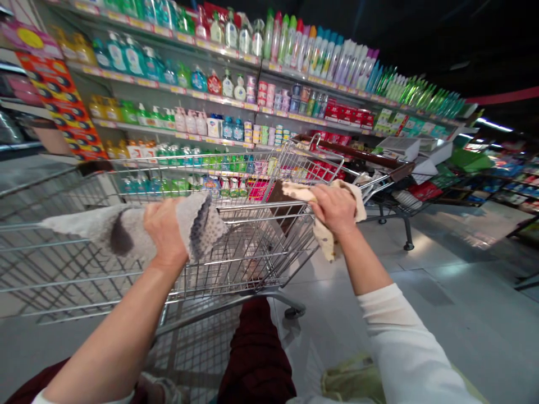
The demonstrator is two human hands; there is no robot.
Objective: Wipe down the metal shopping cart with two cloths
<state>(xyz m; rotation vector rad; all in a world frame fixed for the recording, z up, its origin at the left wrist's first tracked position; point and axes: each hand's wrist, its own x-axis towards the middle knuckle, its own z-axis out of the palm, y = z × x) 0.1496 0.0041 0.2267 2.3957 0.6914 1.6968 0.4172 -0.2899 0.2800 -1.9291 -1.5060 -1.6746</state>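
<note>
Fingers of the left hand [166, 231], toward 9 o'clock of the view, are curled closed around a fuzzy grey cloth [137, 227] at the near top rail of a wire shopping cart [236, 275]; their tips are hidden. One end of this cloth trails toward 9 o'clock along the rail, and the other, dotted and folded, bunches on the 3 o'clock side of the hand. Toward 3 o'clock, the right hand [336, 210] is closed over a cream spotted cloth [324, 240] at the rail's end, one flap hanging toward 6 o'clock. How far either cloth wraps the metal cannot be told.

The cart stretches from 9 o'clock through the centre, a caster [295, 311] showing near 5 o'clock. A second cart with a brown handle [362, 152] stands toward 2 o'clock. Shelves [168, 87] of pump bottles, tubs and spray cans run from 10 to 1 o'clock, with an orange-red display panel [63, 104] at 10 o'clock. At 6 o'clock a dark red trouser leg [256, 356] reaches under the cart, over a grey tiled floor [425, 331].
</note>
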